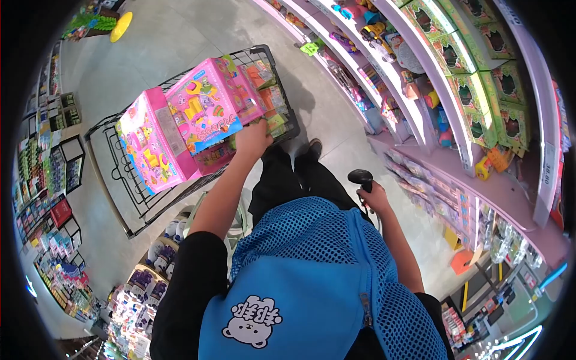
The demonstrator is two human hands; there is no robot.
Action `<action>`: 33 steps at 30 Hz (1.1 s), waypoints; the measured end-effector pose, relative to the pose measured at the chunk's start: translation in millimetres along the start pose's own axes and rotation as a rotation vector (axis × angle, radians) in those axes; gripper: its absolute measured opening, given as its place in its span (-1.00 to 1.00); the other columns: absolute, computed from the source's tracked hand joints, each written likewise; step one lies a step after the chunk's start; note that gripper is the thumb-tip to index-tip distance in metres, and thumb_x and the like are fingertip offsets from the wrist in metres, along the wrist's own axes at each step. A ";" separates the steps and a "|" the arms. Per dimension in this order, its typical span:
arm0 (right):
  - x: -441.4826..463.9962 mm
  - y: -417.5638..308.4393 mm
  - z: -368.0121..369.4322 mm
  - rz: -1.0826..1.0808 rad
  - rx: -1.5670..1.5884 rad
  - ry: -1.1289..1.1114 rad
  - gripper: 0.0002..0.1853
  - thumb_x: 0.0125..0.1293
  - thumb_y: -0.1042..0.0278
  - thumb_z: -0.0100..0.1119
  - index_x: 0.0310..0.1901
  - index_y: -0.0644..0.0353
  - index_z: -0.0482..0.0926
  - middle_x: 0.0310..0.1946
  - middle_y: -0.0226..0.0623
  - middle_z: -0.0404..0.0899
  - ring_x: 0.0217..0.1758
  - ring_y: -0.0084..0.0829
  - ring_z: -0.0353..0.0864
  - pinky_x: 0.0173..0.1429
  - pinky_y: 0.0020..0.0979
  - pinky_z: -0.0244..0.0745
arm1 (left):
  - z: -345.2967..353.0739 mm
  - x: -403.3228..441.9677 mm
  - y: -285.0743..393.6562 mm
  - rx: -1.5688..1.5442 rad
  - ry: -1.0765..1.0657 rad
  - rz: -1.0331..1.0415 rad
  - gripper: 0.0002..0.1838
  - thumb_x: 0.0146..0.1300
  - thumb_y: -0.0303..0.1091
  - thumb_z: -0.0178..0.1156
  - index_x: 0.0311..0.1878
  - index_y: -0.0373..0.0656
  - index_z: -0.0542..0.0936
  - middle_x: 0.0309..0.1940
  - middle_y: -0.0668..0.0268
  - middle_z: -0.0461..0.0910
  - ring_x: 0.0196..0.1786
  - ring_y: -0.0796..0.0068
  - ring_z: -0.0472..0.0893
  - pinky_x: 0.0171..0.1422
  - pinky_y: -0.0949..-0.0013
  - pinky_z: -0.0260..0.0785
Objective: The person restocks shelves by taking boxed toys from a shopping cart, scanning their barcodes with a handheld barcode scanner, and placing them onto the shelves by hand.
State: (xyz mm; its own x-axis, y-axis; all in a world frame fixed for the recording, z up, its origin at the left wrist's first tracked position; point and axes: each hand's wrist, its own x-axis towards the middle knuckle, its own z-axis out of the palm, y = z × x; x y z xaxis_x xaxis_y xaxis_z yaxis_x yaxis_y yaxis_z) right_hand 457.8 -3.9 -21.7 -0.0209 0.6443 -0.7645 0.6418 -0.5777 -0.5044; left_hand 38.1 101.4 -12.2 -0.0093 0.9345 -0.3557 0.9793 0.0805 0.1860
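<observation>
My left hand (254,138) is at the near side of a black wire shopping cart (133,198), its fingers curled and partly hidden by the lower corner of a pink toy box (201,108). What those fingers grip, if anything, cannot be made out. A second pink toy box (144,144) leans beside the first, and a further pink box (243,96) is behind it. Flat green and orange packages (270,96) lie at the cart's right end. Low on my right side, my right hand (374,198) is closed round a black handheld barcode scanner (360,177).
Curved pink shelves (414,150) with toys and green boxes (465,90) rise on the right. Left of me stands a rack of purple-and-white goods (157,255). Grey tiled floor (174,36) extends beyond the cart, where a yellow disc (122,27) shows.
</observation>
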 end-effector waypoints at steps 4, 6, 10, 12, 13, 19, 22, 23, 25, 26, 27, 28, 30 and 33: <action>7.3 -16.5 -8.0 -0.025 0.047 -0.035 -0.71 0.18 0.23 0.38 -0.23 0.25 0.54 -0.55 -0.31 0.58 -0.62 -0.48 0.60 -0.48 -0.38 0.51 | -25.6 -33.4 12.7 -0.039 0.123 0.034 -0.68 0.09 -0.20 0.32 -0.13 -0.11 0.54 -0.50 0.10 0.65 -0.42 0.03 0.69 -0.37 0.02 0.53; 9.5 -23.4 -10.5 -0.063 0.086 -0.040 -0.72 0.19 0.23 0.38 -0.24 0.23 0.54 -0.55 -0.32 0.58 -0.61 -0.50 0.59 -0.49 -0.39 0.49 | -33.5 -51.6 17.5 -0.071 0.287 0.081 -0.65 0.12 -0.19 0.31 -0.05 -0.07 0.56 -0.57 0.14 0.62 -0.47 0.07 0.67 -0.42 0.04 0.49; 6.9 -65.5 -24.7 -0.150 0.155 -0.029 -0.69 0.17 0.26 0.38 -0.18 0.27 0.53 -0.51 -0.33 0.60 -0.59 -0.49 0.64 -0.48 -0.40 0.52 | -67.8 -82.4 41.0 -0.222 0.454 0.125 -0.54 0.09 -0.29 0.37 0.12 -0.03 0.62 -0.53 0.24 0.62 -0.49 0.25 0.66 -0.41 0.18 0.49; 4.9 -87.1 -32.9 -0.197 0.173 -0.012 -0.68 0.18 0.27 0.38 -0.16 0.28 0.53 -0.50 -0.33 0.60 -0.59 -0.49 0.64 -0.49 -0.40 0.51 | -84.6 -93.0 54.0 -0.362 0.502 0.195 -0.52 0.08 -0.36 0.38 0.15 -0.03 0.63 -0.51 0.28 0.62 -0.50 0.31 0.64 -0.39 0.21 0.50; 4.3 -96.7 -37.2 -0.224 0.166 -0.010 -0.68 0.21 0.28 0.39 -0.12 0.28 0.53 -0.49 -0.34 0.61 -0.57 -0.50 0.64 -0.48 -0.42 0.50 | -93.2 -99.9 59.3 -0.386 0.436 0.193 -0.46 0.03 -0.46 0.39 0.17 -0.05 0.63 -0.31 0.28 0.66 -0.35 0.35 0.68 -0.25 0.26 0.56; -13.5 -141.8 -59.0 -0.369 0.335 -0.001 -0.72 0.27 0.30 0.39 -0.10 0.27 0.56 -0.48 -0.39 0.60 -0.54 -0.58 0.60 -0.43 -0.46 0.52 | -113.9 -108.8 93.3 -0.488 0.596 0.462 -0.38 -0.08 -0.47 0.40 0.19 -0.07 0.62 0.17 0.15 0.56 0.06 0.11 0.66 0.06 0.24 0.56; -26.7 -153.9 -65.6 -0.476 0.424 0.013 -0.75 0.29 0.37 0.37 -0.08 0.29 0.58 -0.46 -0.41 0.59 -0.53 -0.59 0.58 -0.42 -0.46 0.54 | -119.3 -113.4 108.4 -0.684 0.564 0.434 -0.47 0.03 -0.53 0.35 0.16 -0.22 0.57 0.16 0.13 0.57 0.05 0.22 0.66 0.11 0.30 0.53; -28.9 -155.2 -66.6 -0.501 0.449 0.013 -0.74 0.29 0.38 0.37 -0.07 0.30 0.58 -0.46 -0.41 0.59 -0.53 -0.59 0.58 -0.41 -0.45 0.55 | -115.4 -115.1 111.3 -0.850 0.511 0.377 -0.50 0.07 -0.53 0.33 0.15 -0.25 0.55 0.14 0.13 0.58 0.05 0.27 0.65 0.11 0.32 0.52; -39.5 -160.7 -72.8 -0.517 0.458 -0.010 -0.71 0.29 0.45 0.36 0.00 0.33 0.58 -0.44 -0.41 0.59 -0.51 -0.61 0.57 -0.40 -0.46 0.55 | -105.3 -113.4 109.3 -1.122 0.395 0.223 -0.68 0.25 -0.48 0.22 0.08 -0.29 0.52 0.01 0.21 0.62 -0.02 0.50 0.62 0.06 0.42 0.48; -44.1 -161.8 -74.0 -0.551 0.499 -0.010 -0.73 0.30 0.44 0.35 -0.02 0.32 0.58 -0.44 -0.42 0.59 -0.50 -0.61 0.57 -0.40 -0.47 0.52 | -101.1 -109.6 107.4 -1.279 0.327 0.138 -0.69 0.27 -0.46 0.20 0.07 -0.28 0.53 -0.01 0.23 0.63 -0.04 0.52 0.62 0.05 0.42 0.49; -48.3 -161.7 -73.8 -0.584 0.541 -0.011 -0.75 0.30 0.43 0.35 -0.05 0.31 0.59 -0.44 -0.43 0.59 -0.50 -0.61 0.57 -0.39 -0.48 0.49 | -104.2 -105.3 108.2 -1.432 0.256 0.049 -0.71 0.28 -0.44 0.19 0.06 -0.26 0.53 -0.04 0.26 0.63 -0.05 0.54 0.62 0.04 0.43 0.49; -52.2 -161.2 -73.1 -0.616 0.584 -0.013 -0.77 0.31 0.42 0.35 -0.07 0.29 0.59 -0.44 -0.44 0.58 -0.50 -0.61 0.57 -0.39 -0.50 0.46 | -107.5 -103.5 109.0 -1.581 0.179 -0.044 -0.72 0.30 -0.42 0.17 0.06 -0.25 0.54 -0.07 0.29 0.64 -0.06 0.57 0.62 0.04 0.43 0.50; -59.9 -161.1 -75.5 -0.647 0.555 -0.015 -0.75 0.32 0.47 0.32 -0.01 0.31 0.59 -0.42 -0.44 0.60 -0.49 -0.64 0.56 -0.38 -0.51 0.47 | -109.5 -101.0 114.9 -1.690 0.175 -0.139 -0.73 0.35 -0.36 0.15 0.08 -0.21 0.55 -0.09 0.33 0.64 -0.08 0.60 0.64 0.00 0.45 0.52; -71.6 -162.3 -81.1 -0.689 0.521 -0.007 -0.71 0.33 0.49 0.30 0.06 0.33 0.59 -0.41 -0.43 0.61 -0.49 -0.66 0.55 -0.37 -0.51 0.51 | -109.9 -91.6 120.0 -1.745 0.155 -0.143 -0.73 0.39 -0.35 0.14 0.10 -0.20 0.55 -0.11 0.35 0.64 -0.09 0.59 0.64 -0.03 0.46 0.53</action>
State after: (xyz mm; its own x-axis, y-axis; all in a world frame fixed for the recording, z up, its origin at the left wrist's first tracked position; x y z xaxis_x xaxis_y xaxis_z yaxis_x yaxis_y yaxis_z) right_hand 417.2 84.4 147.5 -0.2823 0.9332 -0.2224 0.0513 -0.2169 -0.9749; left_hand 134.2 63.5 143.3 -0.1873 0.9005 -0.3924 -0.3719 0.3047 0.8768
